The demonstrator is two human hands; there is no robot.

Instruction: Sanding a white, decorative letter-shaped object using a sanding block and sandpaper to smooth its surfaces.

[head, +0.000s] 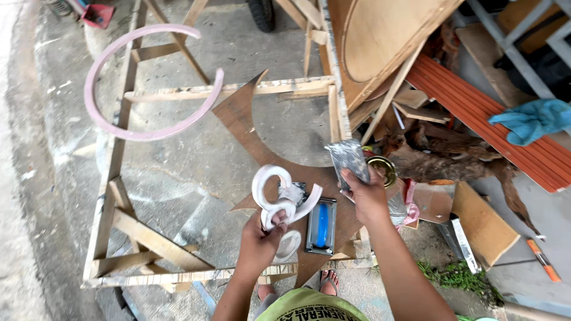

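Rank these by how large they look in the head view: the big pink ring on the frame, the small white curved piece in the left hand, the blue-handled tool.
1. Big pink ring
2. Small white curved piece, though nearer the camera
3. Blue-handled tool

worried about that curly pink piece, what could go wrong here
The left hand grips the curled pink piece only at its lower loop, so the thin free ends could snap if pressed. The right hand holds a putty knife beside an open tin at the brown board's edge; a nudge might tip it off.
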